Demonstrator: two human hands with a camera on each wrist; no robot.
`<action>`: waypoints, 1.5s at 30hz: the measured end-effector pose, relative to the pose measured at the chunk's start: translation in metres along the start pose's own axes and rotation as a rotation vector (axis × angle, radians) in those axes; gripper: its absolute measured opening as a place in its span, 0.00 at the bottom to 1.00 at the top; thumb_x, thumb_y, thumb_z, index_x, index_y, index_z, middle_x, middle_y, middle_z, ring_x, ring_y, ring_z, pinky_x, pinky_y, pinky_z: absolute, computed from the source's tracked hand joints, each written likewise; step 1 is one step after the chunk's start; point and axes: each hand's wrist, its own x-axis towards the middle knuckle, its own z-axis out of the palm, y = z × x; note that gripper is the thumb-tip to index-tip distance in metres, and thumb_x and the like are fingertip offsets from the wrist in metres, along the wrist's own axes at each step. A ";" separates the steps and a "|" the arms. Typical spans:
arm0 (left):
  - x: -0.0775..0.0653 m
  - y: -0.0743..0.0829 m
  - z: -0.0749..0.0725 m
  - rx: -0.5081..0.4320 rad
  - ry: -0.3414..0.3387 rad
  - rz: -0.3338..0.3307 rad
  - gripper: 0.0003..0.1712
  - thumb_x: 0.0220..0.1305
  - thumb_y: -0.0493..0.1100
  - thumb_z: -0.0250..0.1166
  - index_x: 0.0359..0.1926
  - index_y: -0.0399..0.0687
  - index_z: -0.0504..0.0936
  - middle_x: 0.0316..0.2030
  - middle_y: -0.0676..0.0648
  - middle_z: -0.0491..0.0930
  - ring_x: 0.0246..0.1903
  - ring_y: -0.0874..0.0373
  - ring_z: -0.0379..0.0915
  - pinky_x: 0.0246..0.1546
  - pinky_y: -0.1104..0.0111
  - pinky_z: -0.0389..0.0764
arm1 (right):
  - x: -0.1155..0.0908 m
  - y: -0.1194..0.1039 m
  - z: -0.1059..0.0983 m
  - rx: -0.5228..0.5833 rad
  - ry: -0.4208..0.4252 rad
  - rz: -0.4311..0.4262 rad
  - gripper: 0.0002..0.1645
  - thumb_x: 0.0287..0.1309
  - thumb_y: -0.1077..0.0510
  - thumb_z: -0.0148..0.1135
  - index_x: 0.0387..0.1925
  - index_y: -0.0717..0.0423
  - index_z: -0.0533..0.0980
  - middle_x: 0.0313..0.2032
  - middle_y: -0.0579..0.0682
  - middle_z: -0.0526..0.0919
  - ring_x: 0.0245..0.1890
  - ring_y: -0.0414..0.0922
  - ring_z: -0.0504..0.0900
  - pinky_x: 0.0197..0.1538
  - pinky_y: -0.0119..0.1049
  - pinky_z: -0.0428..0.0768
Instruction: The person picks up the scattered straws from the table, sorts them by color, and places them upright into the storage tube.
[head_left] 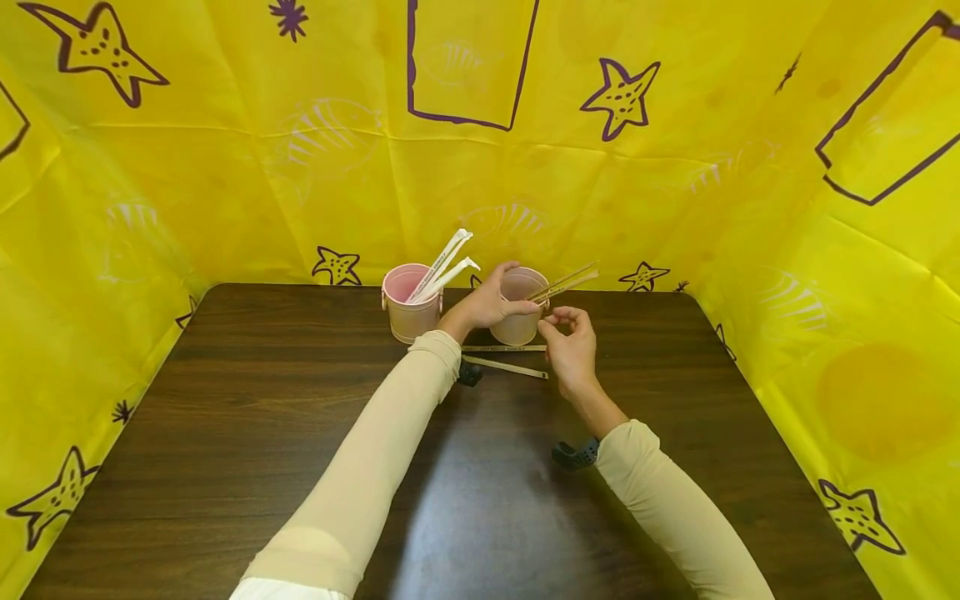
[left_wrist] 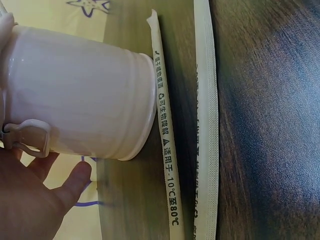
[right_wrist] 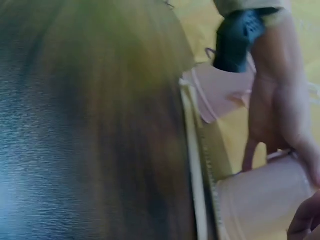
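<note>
Two pink buckets stand upright near the table's back edge. My left hand [head_left: 487, 302] grips the rim of the right bucket [head_left: 514, 332], thumb at the front and fingers behind; a finger hangs beside its handle lug in the left wrist view. Brown straws [head_left: 570, 282] lean out of this bucket to the right. My right hand [head_left: 573, 346] is just right of the bucket, fingers bent and thumb close to the index finger; whether anything is between them is unclear. In front of the bucket lie two paper-wrapped straws [left_wrist: 167, 135], one with printed text.
White-wrapped straws [head_left: 442, 271] lean in the left bucket [head_left: 412, 321]. The dark wooden table [head_left: 262, 417] meets yellow patterned sheeting [head_left: 345, 192] at the back and sides. Black wrist devices [head_left: 576, 455] sit under both forearms.
</note>
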 end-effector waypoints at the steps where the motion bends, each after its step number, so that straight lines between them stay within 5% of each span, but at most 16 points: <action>1: 0.000 0.000 0.000 0.004 0.001 0.003 0.60 0.61 0.61 0.73 0.81 0.57 0.44 0.79 0.37 0.50 0.73 0.40 0.61 0.74 0.46 0.64 | -0.003 0.002 0.000 -0.035 -0.016 -0.007 0.19 0.63 0.66 0.62 0.54 0.62 0.69 0.42 0.48 0.75 0.15 0.33 0.67 0.21 0.25 0.68; 6: -0.002 0.000 -0.001 0.012 0.004 0.015 0.60 0.61 0.60 0.73 0.81 0.56 0.44 0.78 0.36 0.51 0.69 0.39 0.67 0.72 0.45 0.66 | -0.013 0.009 0.002 -0.282 -0.183 -0.034 0.17 0.62 0.64 0.63 0.52 0.64 0.75 0.43 0.52 0.82 0.28 0.42 0.80 0.30 0.27 0.76; 10: -0.002 0.000 -0.001 0.018 -0.001 0.013 0.60 0.61 0.61 0.73 0.81 0.57 0.44 0.80 0.38 0.48 0.75 0.40 0.58 0.74 0.45 0.63 | -0.017 0.019 0.005 -0.435 -0.347 -0.063 0.17 0.63 0.65 0.64 0.53 0.63 0.78 0.48 0.59 0.85 0.31 0.52 0.85 0.31 0.31 0.81; 16: -0.001 0.000 -0.001 0.013 -0.013 0.001 0.61 0.60 0.62 0.73 0.81 0.59 0.43 0.81 0.39 0.46 0.78 0.41 0.52 0.76 0.46 0.61 | -0.023 0.027 0.017 -0.565 -0.490 -0.085 0.20 0.62 0.65 0.66 0.56 0.57 0.80 0.52 0.58 0.86 0.25 0.40 0.83 0.28 0.32 0.79; 25: -0.001 0.000 -0.001 -0.007 -0.010 0.008 0.60 0.60 0.61 0.74 0.81 0.59 0.44 0.80 0.38 0.48 0.75 0.40 0.58 0.75 0.47 0.63 | -0.022 0.029 0.030 -0.692 -0.561 -0.106 0.25 0.60 0.63 0.67 0.60 0.53 0.79 0.49 0.55 0.87 0.22 0.38 0.83 0.25 0.31 0.76; 30: -0.001 0.000 -0.001 -0.012 -0.018 0.002 0.60 0.60 0.61 0.73 0.81 0.60 0.44 0.80 0.38 0.47 0.76 0.40 0.55 0.75 0.46 0.62 | -0.024 0.032 0.032 -0.704 -0.599 -0.129 0.24 0.59 0.65 0.68 0.58 0.56 0.80 0.56 0.57 0.84 0.22 0.39 0.82 0.28 0.31 0.79; 34: -0.002 0.000 -0.001 -0.018 -0.023 -0.005 0.61 0.60 0.62 0.73 0.81 0.61 0.43 0.80 0.39 0.46 0.78 0.40 0.51 0.76 0.45 0.59 | -0.028 0.036 0.031 -0.744 -0.614 -0.203 0.22 0.58 0.65 0.69 0.55 0.59 0.81 0.61 0.57 0.81 0.34 0.46 0.87 0.42 0.38 0.85; 39: -0.003 0.001 0.000 -0.015 -0.015 0.004 0.60 0.60 0.61 0.73 0.81 0.60 0.44 0.80 0.39 0.47 0.78 0.41 0.50 0.77 0.45 0.59 | -0.034 0.038 0.030 -0.793 -0.606 -0.264 0.20 0.56 0.63 0.72 0.51 0.62 0.82 0.51 0.57 0.83 0.53 0.53 0.83 0.59 0.48 0.80; 45: -0.002 -0.001 -0.001 -0.001 -0.004 0.009 0.61 0.60 0.62 0.73 0.81 0.58 0.44 0.80 0.39 0.48 0.78 0.42 0.51 0.76 0.46 0.60 | -0.035 0.040 0.028 -0.871 -0.596 -0.286 0.10 0.57 0.58 0.74 0.41 0.54 0.85 0.38 0.51 0.84 0.41 0.46 0.80 0.46 0.41 0.80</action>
